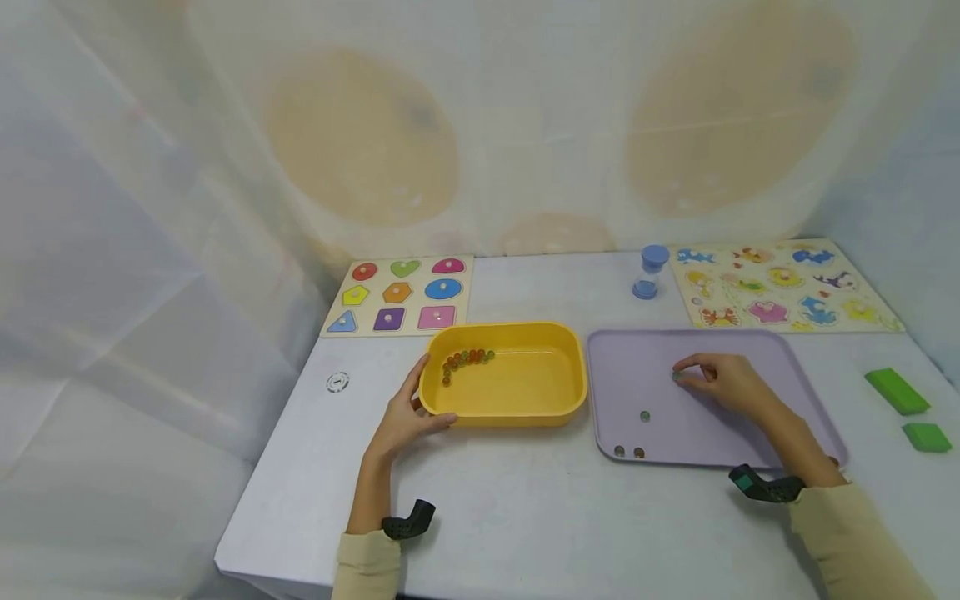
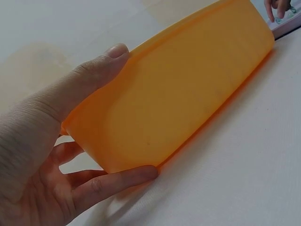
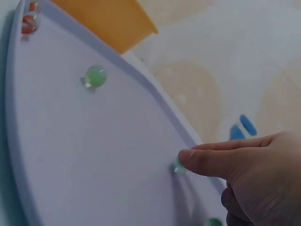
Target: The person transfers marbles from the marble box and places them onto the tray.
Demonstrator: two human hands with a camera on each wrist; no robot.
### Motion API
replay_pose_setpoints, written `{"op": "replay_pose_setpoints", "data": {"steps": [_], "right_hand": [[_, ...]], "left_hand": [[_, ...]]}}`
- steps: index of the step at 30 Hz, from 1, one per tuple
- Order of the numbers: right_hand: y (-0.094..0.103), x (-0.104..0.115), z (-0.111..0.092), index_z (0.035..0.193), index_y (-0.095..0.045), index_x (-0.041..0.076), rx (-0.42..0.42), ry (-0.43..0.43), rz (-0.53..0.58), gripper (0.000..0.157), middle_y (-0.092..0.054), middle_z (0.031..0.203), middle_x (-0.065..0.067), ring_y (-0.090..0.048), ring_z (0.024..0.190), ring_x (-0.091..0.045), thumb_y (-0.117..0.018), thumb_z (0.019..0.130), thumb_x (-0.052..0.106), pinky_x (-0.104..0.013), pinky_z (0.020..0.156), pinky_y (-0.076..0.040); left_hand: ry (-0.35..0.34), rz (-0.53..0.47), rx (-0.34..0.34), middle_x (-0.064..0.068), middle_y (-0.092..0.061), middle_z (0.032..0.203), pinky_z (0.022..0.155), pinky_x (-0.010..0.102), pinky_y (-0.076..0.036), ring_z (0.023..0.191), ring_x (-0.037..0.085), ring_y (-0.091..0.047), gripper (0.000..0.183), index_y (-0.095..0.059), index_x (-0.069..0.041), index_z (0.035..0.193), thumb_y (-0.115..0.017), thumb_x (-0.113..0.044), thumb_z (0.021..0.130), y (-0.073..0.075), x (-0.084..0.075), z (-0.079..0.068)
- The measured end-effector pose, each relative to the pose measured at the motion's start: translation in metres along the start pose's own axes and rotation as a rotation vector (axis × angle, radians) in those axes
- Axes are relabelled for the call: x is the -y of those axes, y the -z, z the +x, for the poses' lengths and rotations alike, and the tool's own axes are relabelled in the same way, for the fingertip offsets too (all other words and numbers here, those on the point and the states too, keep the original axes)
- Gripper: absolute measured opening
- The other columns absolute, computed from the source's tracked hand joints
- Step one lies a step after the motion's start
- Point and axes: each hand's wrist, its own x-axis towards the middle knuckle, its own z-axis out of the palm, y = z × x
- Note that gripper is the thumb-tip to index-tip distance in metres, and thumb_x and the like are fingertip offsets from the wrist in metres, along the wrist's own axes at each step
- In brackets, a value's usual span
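Note:
My left hand (image 1: pixel 402 423) grips the left end of a yellow tub (image 1: pixel 517 420), its thumb at the rim and a finger low on the wall in the left wrist view. Inside the tub, several orange and green marbles (image 1: pixel 474 357) gather at the left. Over the lilac tray (image 1: pixel 720 446), my right hand (image 1: pixel 731 385) pinches a green marble (image 3: pixel 178 165) between thumb and forefinger, close above the surface. Another green marble (image 3: pixel 96 76) lies on the tray nearer the tub. Two more marbles (image 1: pixel 639 452) sit by the tray's front left corner.
Behind the tub lies a wooden shape puzzle (image 1: pixel 382 293); an animal puzzle (image 1: pixel 757 287) is behind the tray. A blue sand timer (image 1: pixel 648 272) stands between them. Green blocks (image 1: pixel 897 392) lie at the right edge, and a round printed mark (image 1: pixel 337 382) is on the left.

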Motion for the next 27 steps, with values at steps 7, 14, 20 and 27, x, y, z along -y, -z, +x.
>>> {"op": "replay_pose_setpoints", "data": {"steps": [7,14,20,27], "right_hand": [[0.009,0.043,0.027,0.102,-0.067,0.014,-0.022,0.093,0.041,0.028,-0.036,0.053,0.005,-0.031,0.046,-0.007,-0.066,0.08,0.032,-0.02,0.039,-0.026],[-0.002,0.127,0.09,0.102,-0.067,0.015,0.093,0.238,0.133,0.026,-0.035,0.054,0.003,-0.033,0.048,-0.012,-0.066,0.081,0.029,-0.021,0.043,-0.027],[-0.04,0.176,0.139,0.101,-0.068,0.01,0.248,0.357,0.179,0.023,-0.033,0.05,0.004,-0.027,0.046,-0.01,-0.065,0.082,0.022,-0.021,0.045,-0.025],[-0.083,0.193,0.164,0.104,-0.067,0.008,0.417,0.345,0.106,0.023,-0.037,0.052,0.003,-0.032,0.049,-0.01,-0.065,0.082,0.016,-0.021,0.048,-0.027]], "left_hand": [[0.038,-0.012,-0.043,-0.01,-0.025,0.144,0.085,0.035,-0.049,0.111,0.026,-0.051,0.097,-0.02,-0.038,0.141,-0.08,-0.021,0.066,-0.002,0.019,0.008],[0.062,-0.011,-0.022,-0.004,-0.023,0.146,0.077,0.033,-0.053,0.11,0.031,-0.051,0.094,-0.017,-0.033,0.143,-0.077,-0.022,0.07,-0.001,0.002,0.005],[0.079,0.018,-0.014,0.001,-0.023,0.147,0.082,0.035,-0.051,0.113,0.031,-0.049,0.094,-0.016,-0.03,0.144,-0.076,-0.023,0.071,0.0,-0.006,0.005],[0.085,0.025,-0.02,-0.001,-0.023,0.147,0.087,0.037,-0.049,0.116,0.03,-0.048,0.094,-0.018,-0.032,0.143,-0.076,-0.025,0.07,0.0,-0.001,0.005]]}}
